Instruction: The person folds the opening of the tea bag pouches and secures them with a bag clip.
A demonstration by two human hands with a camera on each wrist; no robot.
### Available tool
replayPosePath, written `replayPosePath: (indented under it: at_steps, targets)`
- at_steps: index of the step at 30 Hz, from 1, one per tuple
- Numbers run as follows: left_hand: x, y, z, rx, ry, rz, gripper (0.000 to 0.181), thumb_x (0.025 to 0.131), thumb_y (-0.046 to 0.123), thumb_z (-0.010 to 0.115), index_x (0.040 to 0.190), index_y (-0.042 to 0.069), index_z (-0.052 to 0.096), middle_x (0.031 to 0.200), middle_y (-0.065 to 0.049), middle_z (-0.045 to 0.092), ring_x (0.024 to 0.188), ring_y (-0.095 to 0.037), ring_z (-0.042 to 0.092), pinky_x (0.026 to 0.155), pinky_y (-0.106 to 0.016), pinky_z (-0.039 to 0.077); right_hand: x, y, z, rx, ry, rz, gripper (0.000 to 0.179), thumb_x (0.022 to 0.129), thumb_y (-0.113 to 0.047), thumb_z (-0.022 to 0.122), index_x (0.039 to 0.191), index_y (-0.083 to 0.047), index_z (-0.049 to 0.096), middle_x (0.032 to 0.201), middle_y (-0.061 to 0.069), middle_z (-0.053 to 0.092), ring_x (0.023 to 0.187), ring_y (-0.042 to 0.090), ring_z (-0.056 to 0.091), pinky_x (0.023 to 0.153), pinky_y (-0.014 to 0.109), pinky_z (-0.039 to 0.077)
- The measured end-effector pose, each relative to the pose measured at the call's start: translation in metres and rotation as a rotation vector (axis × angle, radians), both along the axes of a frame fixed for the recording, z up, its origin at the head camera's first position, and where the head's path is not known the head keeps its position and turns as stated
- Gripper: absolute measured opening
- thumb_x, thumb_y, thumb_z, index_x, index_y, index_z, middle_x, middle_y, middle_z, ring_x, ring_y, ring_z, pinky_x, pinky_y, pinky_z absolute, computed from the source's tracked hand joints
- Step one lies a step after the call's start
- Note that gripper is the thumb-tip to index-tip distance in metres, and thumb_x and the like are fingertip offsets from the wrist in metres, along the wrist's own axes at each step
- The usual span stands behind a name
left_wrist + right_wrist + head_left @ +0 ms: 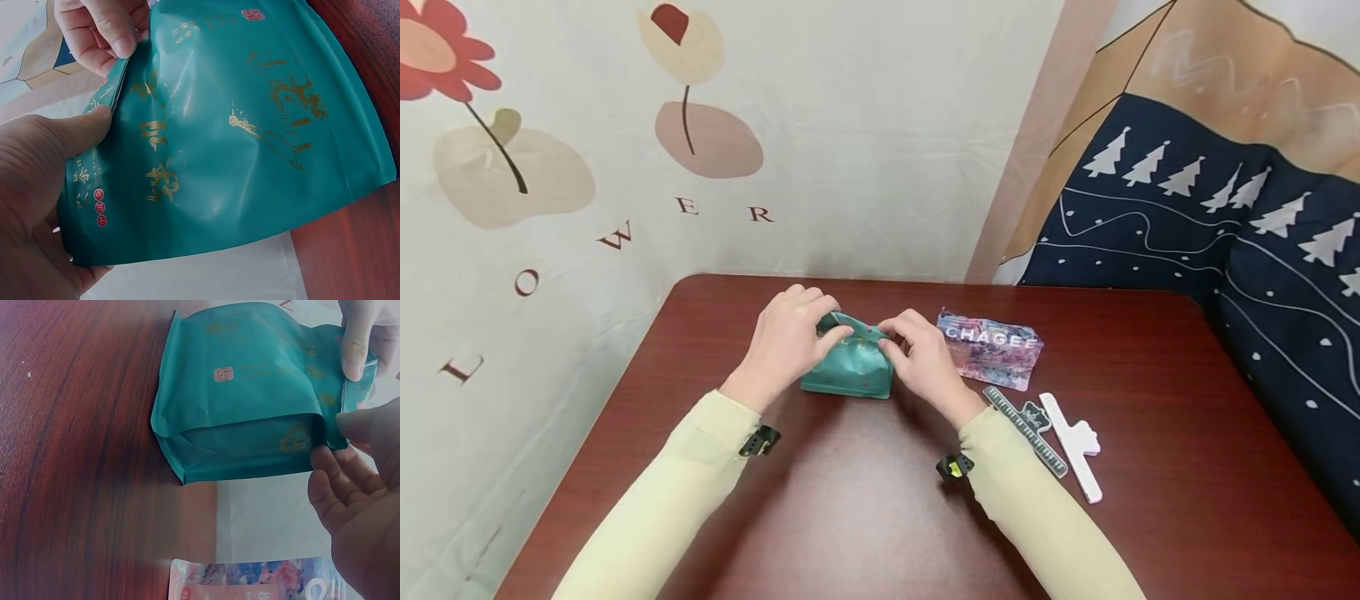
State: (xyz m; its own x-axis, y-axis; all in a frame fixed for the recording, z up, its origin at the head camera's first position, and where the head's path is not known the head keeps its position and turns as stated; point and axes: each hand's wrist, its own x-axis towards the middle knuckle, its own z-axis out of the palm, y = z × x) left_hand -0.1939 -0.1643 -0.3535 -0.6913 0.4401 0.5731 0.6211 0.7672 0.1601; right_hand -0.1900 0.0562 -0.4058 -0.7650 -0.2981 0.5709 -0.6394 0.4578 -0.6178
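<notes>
A teal tea bag (853, 371) with gold lettering stands upright on the table, its top folded over into a flat strip (357, 390). My left hand (786, 337) pinches the left part of this fold, thumb on the near side and fingers behind. At the right end, my right hand (925, 358) grips the fold between thumb and fingers. In the left wrist view, gold characters and small red seals show on the bag's face (212, 125). Seen from the right wrist, the bag's gusseted side is creased inward below the fold.
Right of the bag lies a pink and blue CHAGEE pouch (992, 350). Nearer me are a dark bag clip (1026, 429) with a keyboard pattern and a white bag clip (1072, 446). Printed cloth (865, 142) hangs behind the dark red table (850, 517).
</notes>
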Motion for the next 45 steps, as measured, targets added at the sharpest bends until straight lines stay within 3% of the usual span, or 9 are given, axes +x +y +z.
replayPosePath:
  at_steps: [10, 21, 38, 45]
  targets:
    - [-0.001, 0.0, -0.001, 0.012, -0.002, -0.009, 0.028, 0.08, 0.024, 0.089, 0.089, 0.005, 0.071, 0.082, -0.006, 0.067, 0.076, -0.028, 0.053, 0.07, -0.039, 0.047, 0.003, 0.005, -0.002, -0.003, -0.032, -0.011, 0.017, 0.093, 0.003, 0.071, 0.109, -0.002, 0.075, 0.098, 0.012, 0.062, 0.075, 0.02, 0.061, 0.066, 0.034, 0.055]
    - [-0.002, -0.001, -0.002, 0.008, -0.004, -0.017, 0.029, 0.081, 0.025, 0.089, 0.088, 0.005, 0.07, 0.08, -0.006, 0.065, 0.074, -0.027, 0.053, 0.069, -0.038, 0.047, 0.008, 0.013, -0.005, -0.005, -0.043, -0.005, 0.02, 0.092, 0.004, 0.071, 0.111, 0.001, 0.074, 0.1, 0.019, 0.063, 0.076, 0.022, 0.063, 0.068, 0.032, 0.055]
    - [-0.004, -0.002, -0.001, -0.007, 0.0, -0.011, 0.028, 0.081, 0.025, 0.089, 0.089, 0.005, 0.071, 0.081, -0.006, 0.065, 0.073, -0.027, 0.051, 0.068, -0.037, 0.046, 0.017, 0.036, -0.007, 0.066, -0.05, -0.05, 0.02, 0.091, 0.002, 0.073, 0.111, -0.003, 0.074, 0.098, 0.013, 0.064, 0.073, 0.02, 0.059, 0.065, 0.034, 0.053]
    - [-0.004, -0.002, -0.003, -0.011, 0.011, -0.013, 0.029, 0.081, 0.026, 0.089, 0.088, 0.006, 0.07, 0.079, -0.005, 0.064, 0.072, -0.026, 0.05, 0.066, -0.036, 0.045, 0.026, 0.054, -0.008, 0.129, -0.108, -0.038, 0.021, 0.092, -0.001, 0.073, 0.112, -0.005, 0.074, 0.099, 0.01, 0.066, 0.082, 0.019, 0.062, 0.068, 0.031, 0.053]
